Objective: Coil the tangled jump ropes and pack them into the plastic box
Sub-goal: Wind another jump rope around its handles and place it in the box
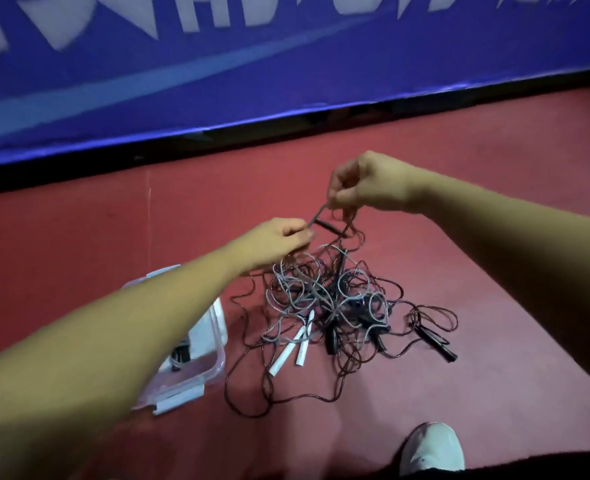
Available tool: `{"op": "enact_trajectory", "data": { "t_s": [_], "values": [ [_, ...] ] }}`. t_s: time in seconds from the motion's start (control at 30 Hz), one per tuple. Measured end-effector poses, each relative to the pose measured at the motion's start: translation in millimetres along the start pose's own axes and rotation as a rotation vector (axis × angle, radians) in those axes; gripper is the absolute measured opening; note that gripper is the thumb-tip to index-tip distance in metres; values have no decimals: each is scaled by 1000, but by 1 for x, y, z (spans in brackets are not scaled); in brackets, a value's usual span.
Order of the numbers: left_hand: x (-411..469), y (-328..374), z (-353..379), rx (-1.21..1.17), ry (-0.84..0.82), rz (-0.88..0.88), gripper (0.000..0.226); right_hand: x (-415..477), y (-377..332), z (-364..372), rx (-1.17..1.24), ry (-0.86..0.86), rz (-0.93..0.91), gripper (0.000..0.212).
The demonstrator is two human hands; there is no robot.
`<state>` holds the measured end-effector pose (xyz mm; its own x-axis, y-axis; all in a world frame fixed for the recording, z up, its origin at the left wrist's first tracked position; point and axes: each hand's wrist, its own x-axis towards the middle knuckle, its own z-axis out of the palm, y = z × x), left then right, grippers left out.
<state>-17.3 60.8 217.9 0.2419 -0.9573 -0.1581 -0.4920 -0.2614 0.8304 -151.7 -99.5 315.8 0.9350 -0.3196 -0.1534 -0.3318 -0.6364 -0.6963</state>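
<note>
- A plastic box [219, 362] sits on the red floor [477, 174], at 8 o'clock from the tangle.
- The left hand [279, 240] pinches one strand in its fingers.
- The jump ropes [331, 299] lie heaped.
- The right hand [366, 181] grips strands lifted at 12 o'clock.

I am looking down into what is seeming to me a sports hall, most likely the court-side strip of a gym. A smooth red floor [494, 161] is spreading across the whole lower view, the matte kind of surface laid in playing areas. A long blue barrier [286, 88] is standing along its far edge, and large white lettering [214, 15] is running across its top, though blur is keeping me from reading it. A heap of jump ropes [321, 299] is lying straight on the floor, and a white sneaker [432, 448] is showing at the bottom edge.
</note>
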Motion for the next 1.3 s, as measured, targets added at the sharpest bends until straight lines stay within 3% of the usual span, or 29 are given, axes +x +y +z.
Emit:
{"op": "enact_trajectory", "data": {
  "t_s": [0.17,0.23,0.3,0.33,0.4,0.47,0.5,0.57,0.63,0.7,0.77,0.97,1.13,1.3],
  "values": [
    [-44,42,-40,165,27,48,27,-63,-64,-68,321,318,-114,12],
    [-62,63,-47,50,61,72,34,-86,-79,-83,76,384,-93,17],
    [-78,88,-55,-43,87,142,35,-102,-85,-90,-208,300,-9,19],
    [-84,100,-57,-64,87,175,36,-108,-86,-88,-316,228,58,33],
    [-94,120,-58,-45,52,227,37,-113,-87,-75,-426,119,112,81],
    [-99,131,-55,15,5,242,35,-113,-91,-52,-346,98,-9,96],
    [-101,132,-52,56,-16,243,35,-112,-93,-38,-261,62,-74,87],
    [-102,132,-49,113,-31,226,34,-108,-95,-14,-134,-51,-101,46],
    [-101,126,-49,128,-16,215,33,-107,-95,-3,-170,-122,-77,13],
    [-100,116,-50,101,-22,184,31,-108,-91,-4,-126,-107,-73,19],
    [-101,103,-51,37,-50,150,28,-109,-87,-9,63,-27,-102,22],
    [-94,56,-52,64,-68,0,21,-93,-60,-27,580,378,-66,24],
    [-91,50,-58,215,96,32,17,-85,-43,-35,693,609,65,28],
    [-100,40,-64,-42,-61,-34,6,-80,-32,-33,639,658,110,28]
  ]
}}
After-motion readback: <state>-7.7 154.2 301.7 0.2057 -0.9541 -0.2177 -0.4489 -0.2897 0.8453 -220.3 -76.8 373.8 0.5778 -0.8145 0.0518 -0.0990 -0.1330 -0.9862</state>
